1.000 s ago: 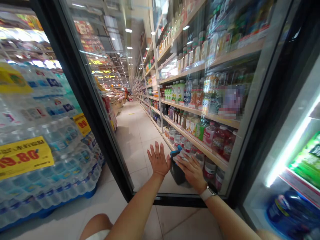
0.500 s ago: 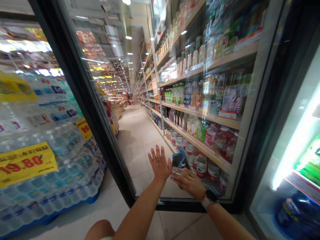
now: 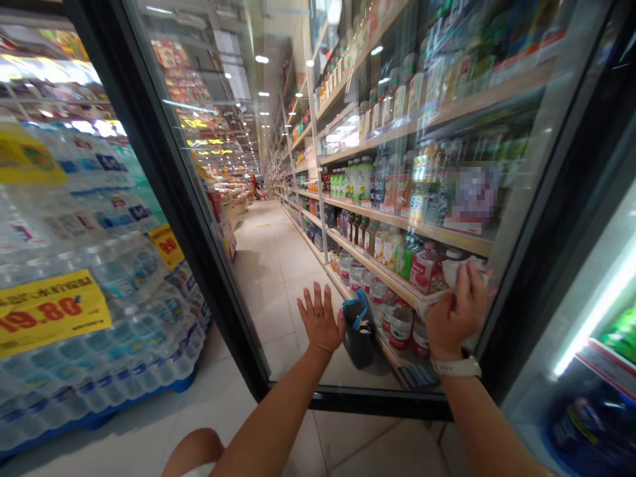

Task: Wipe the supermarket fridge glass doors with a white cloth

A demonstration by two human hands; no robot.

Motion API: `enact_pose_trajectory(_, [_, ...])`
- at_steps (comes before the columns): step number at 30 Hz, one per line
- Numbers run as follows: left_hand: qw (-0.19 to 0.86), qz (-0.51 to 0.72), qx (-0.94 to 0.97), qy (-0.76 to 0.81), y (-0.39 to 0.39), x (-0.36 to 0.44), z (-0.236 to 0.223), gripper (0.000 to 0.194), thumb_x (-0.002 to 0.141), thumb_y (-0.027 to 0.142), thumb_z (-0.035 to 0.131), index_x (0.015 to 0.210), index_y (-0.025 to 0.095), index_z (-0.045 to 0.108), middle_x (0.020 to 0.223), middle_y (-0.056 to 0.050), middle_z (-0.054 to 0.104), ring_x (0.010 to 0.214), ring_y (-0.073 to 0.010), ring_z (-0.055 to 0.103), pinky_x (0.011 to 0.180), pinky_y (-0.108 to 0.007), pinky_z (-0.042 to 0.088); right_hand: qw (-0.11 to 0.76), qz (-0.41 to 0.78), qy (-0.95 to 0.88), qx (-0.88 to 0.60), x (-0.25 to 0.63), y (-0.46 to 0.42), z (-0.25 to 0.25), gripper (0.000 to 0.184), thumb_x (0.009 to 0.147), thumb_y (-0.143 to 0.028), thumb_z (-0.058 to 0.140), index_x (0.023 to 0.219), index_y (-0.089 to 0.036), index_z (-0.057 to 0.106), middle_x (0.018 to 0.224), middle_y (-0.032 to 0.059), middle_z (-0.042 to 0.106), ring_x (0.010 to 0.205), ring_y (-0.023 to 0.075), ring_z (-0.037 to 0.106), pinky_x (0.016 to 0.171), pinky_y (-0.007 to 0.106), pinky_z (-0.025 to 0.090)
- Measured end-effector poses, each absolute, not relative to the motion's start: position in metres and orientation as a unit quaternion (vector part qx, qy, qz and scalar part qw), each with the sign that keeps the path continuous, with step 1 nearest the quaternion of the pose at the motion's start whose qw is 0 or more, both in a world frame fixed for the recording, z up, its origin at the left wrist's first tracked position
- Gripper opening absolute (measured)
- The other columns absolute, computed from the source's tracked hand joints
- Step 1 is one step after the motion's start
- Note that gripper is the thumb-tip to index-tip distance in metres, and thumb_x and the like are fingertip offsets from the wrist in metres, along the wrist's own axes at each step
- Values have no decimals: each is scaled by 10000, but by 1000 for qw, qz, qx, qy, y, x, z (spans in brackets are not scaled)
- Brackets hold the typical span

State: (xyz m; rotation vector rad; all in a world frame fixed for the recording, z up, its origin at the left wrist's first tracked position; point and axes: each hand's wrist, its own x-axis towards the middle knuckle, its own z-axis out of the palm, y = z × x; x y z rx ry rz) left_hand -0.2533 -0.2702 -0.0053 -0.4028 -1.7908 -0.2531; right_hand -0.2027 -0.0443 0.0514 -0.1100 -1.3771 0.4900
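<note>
My left hand (image 3: 320, 319) rests flat on the glass door of a drinks cooler (image 3: 293, 318), fingers spread and holding nothing. Farther right and higher on the pane, my right hand (image 3: 456, 317) grips a crumpled white cloth (image 3: 460, 271) pressed against the glass. Between the hands stands a dark container with a blue handle (image 3: 360, 336), closest to my left hand. I cannot tell whether it is in front of the glass or behind it.
A black door frame (image 3: 358, 397) runs below my hands. Behind the glass, wooden shelves hold bottled drinks (image 3: 397, 205). On the left stands a shrink-wrapped stack of water bottles (image 3: 99, 285) with a yellow price sign (image 3: 52, 311). A tiled aisle (image 3: 268, 265) stretches away.
My right hand has moved right and up the glass with the cloth, away from the dark container. My left hand has stayed nearly in place.
</note>
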Motion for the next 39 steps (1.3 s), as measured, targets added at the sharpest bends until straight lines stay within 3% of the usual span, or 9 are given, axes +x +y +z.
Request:
enact_pose_trajectory(5, [596, -109, -161, -779, -270, -253, -9, 736, 861, 284, 468, 1500, 146, 131, 1552, -170, 195, 1443, -345, 102, 1143, -611, 143, 724, 245, -644, -14, -206, -60, 50, 496, 915, -136, 365, 1401, -179, 459, 1387, 135, 513, 1290, 311, 475, 1067, 575, 372])
enact_pose_trajectory(10, [597, -111, -157, -779, -269, -252, -9, 711, 871, 290, 447, 1500, 152, 143, 1545, -170, 234, 1445, -341, 108, 1142, -608, 152, 684, 187, -703, 63, -209, -86, 30, 516, 907, -95, 347, 1389, -231, 470, 1339, 99, 567, 1344, 289, 412, 1101, 586, 328])
enact_pose_trajectory(19, [613, -115, -172, -762, -270, -252, -6, 730, 871, 288, 474, 1499, 138, 134, 1551, -179, 195, 1447, -335, 91, 1150, -590, 133, 586, 123, -772, 211, -201, -105, -6, 537, 900, -44, 389, 1361, -295, 499, 1265, 22, 635, 1314, 190, 459, 1160, 422, 290])
enact_pose_trajectory(25, [614, -120, -182, -759, -270, -251, -3, 714, 870, 249, 459, 1499, 140, 140, 1559, -159, 174, 1450, -320, 60, 1157, -580, 124, 527, 77, -788, 307, -198, -114, -57, 523, 902, -7, 361, 1319, -267, 541, 1266, 8, 635, 1285, 137, 487, 1128, 347, 330])
enact_pose_trajectory(30, [623, -110, -186, -752, -270, -249, 0, 715, 867, 236, 462, 1497, 124, 142, 1559, -171, 163, 1450, -324, 56, 1158, -575, 119, 489, 46, -785, 377, -197, -109, -82, 414, 958, -87, 382, 1282, -266, 567, 1287, -14, 621, 1266, 129, 503, 1080, 328, 392])
enact_pose_trajectory(35, [625, -97, -182, -753, -270, -248, 0, 709, 870, 240, 443, 1497, 116, 135, 1562, -172, 153, 1449, -331, 62, 1154, -579, 132, 457, 20, -771, 442, -200, -100, -78, 357, 989, -154, 380, 1268, -258, 577, 1302, -5, 611, 1288, 110, 475, 1044, 280, 422])
enact_pose_trajectory(39, [623, -100, -181, -754, -271, -249, -1, 714, 869, 238, 453, 1498, 122, 134, 1562, -170, 156, 1448, -334, 75, 1154, -581, 138, 478, 8, -757, 445, -204, -93, -59, 330, 984, -169, 413, 1250, -248, 592, 1333, -23, 586, 1331, 121, 422, 1106, 291, 360])
